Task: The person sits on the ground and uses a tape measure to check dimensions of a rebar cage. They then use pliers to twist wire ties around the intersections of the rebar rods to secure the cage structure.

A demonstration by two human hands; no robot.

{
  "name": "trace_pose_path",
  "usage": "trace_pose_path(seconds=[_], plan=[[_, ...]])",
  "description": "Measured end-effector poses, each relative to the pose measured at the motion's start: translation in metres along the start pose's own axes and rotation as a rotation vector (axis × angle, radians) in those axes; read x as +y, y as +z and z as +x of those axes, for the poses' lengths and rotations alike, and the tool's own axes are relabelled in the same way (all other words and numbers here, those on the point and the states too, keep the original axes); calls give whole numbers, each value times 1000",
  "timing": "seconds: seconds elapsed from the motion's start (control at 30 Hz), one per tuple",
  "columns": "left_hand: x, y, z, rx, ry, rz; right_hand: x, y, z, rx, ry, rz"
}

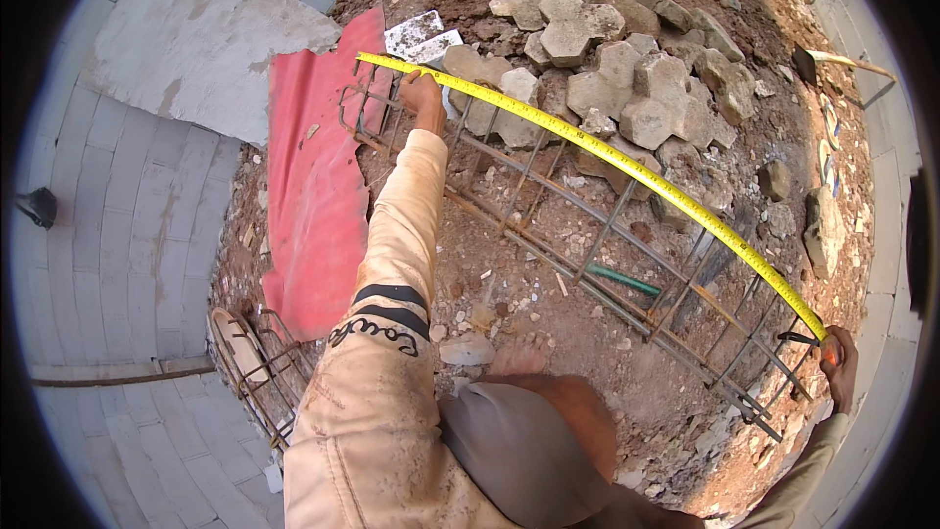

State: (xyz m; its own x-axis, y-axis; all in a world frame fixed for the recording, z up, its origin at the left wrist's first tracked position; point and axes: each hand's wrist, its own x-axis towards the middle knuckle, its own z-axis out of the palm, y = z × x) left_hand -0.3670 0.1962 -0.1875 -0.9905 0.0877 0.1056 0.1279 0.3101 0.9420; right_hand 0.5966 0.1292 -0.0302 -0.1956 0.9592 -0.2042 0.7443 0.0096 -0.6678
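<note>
A yellow measuring tape [587, 145] stretches in a bowed line over a rebar cage [576, 274] of long rods with cross ties. Near the tape's free end, at the cage's far left corner, my left hand [421, 101] has its fingers closed on the blade. The orange tape case sits in my right hand [839, 368], beside the cage's near right end; the fingers hide most of it. My left arm reaches forward in a beige sleeve with dark bands.
Grey paving blocks [651, 103] are heaped behind the cage. To the left lie a red sheet [318, 186] and a pale slab [201, 39]. A second rebar piece [257, 372] is at lower left. A long-handled tool [842, 61] lies far right. My bent knee [519, 451] is below.
</note>
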Motion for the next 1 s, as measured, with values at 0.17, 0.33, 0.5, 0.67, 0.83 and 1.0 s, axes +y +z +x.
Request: trace_pose_path(seconds=[0.17,0.33,0.5,0.67,0.83,1.0], plan=[[5,-1,-9,28,-72,-29,17,-15,2,-20,25,-35],[12,-13,6,35,-110,-111,43,-26,-7,8,135,1],[18,43,-10,23,-92,43,58,-49,-50,64,181,-30],[-22,-6,56,-87,-154,-134,20,-46,-6,4,-20,-289],[-4,3,28,-127,-189,106,45,-43,-24,42,189,-108],[-6,22,66,17,-281,210,37,-36,-28,88,109,-273]])
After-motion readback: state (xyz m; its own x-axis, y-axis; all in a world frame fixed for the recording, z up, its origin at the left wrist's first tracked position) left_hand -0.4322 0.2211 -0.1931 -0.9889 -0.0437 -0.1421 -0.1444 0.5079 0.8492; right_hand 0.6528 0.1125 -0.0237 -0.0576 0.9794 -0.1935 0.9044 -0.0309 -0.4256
